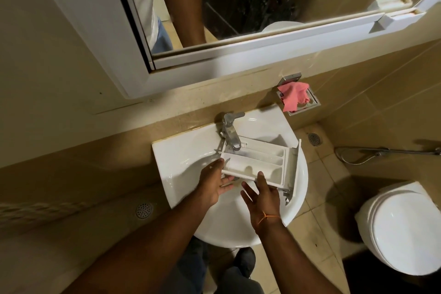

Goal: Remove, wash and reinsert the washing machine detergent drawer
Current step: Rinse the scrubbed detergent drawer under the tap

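Observation:
The white detergent drawer (pixel 260 162) lies across the white sink (pixel 181 157), compartments up, its back end under the chrome faucet (pixel 230 131) and its front panel to the right. My left hand (pixel 214 181) holds the drawer's left end, thumb against the end wall and fingers underneath. My right hand (pixel 262 194) is at the drawer's near wall: one straight finger lies on the rim, the thumb is spread free to the left, and the other fingers are hidden under the drawer. I cannot tell whether water is running.
A mirror (pixel 214 7) hangs above the sink. A pink cloth (pixel 294 95) sits in a wall-mounted metal dish at the right. A toilet (pixel 403 234) with its lid down stands at the lower right, a spray hose (pixel 358 154) on the wall beyond it.

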